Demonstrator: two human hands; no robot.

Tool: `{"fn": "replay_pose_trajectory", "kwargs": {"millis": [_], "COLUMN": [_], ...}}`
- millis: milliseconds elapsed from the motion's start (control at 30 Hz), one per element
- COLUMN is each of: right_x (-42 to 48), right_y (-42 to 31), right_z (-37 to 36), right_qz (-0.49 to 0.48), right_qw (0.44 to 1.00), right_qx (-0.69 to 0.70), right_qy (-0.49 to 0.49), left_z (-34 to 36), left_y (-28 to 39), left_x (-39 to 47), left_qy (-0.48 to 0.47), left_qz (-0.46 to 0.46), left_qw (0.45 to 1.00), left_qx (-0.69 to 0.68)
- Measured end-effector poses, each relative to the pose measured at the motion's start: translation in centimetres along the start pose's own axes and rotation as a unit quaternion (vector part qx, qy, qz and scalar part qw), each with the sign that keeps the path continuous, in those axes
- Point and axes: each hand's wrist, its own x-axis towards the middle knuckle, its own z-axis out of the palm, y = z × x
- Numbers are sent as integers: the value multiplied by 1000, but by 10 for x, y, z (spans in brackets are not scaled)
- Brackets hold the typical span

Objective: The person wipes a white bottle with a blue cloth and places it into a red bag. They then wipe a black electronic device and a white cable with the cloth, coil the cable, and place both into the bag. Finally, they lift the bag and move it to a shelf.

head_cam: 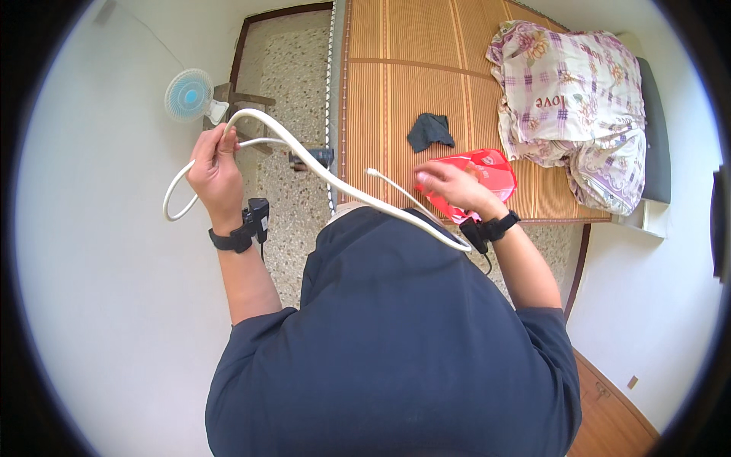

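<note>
My left hand (216, 163) pinches a thick white cable (320, 169) between thumb and fingers. A small loop of the cable hangs to the left of that hand, and a long bend sweeps across my front to the right. The cable's thin end, with a small white tip (372, 172), sticks up between my hands. My right hand (451, 184) is apart from the cable, its fingers spread a little and nothing seen in them. It is above a red bag (492, 171) on the bamboo mat. Both wrists wear black straps with small devices.
A bed with a bamboo mat (400, 97) lies ahead, bearing a dark cloth (431, 132) and a flowered quilt (571, 91). At the left, a small fan (189, 96) stands on a wooden stool (251, 99) by the wall. A dark object (311, 157) is near the bed's left edge.
</note>
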Motion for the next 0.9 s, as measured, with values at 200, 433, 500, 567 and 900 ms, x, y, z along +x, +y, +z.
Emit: {"fn": "replay_pose_trajectory", "kwargs": {"millis": [200,433,500,567,900], "right_x": [-9,-6,-3,1,-13], "right_y": [8,22,20,37,-55], "right_z": [24,37,37,42,11], "right_qz": [87,102,112,74,-102], "right_qw": [989,980,977,988,995], "right_qx": [-35,-72,-26,40,11], "right_qy": [-116,-156,-180,-127,0], "left_z": [8,19,20,20,14], "left_y": [2,15,15,10,-17], "left_x": [-2,1,1,0,-6], "left_qy": [11,5,4,6,0], "left_qz": [-7,-19,-33,-62,-197], "left_qw": [1000,999,998,993,980], "left_qx": [-23,-44,-61,-102,-16]}}
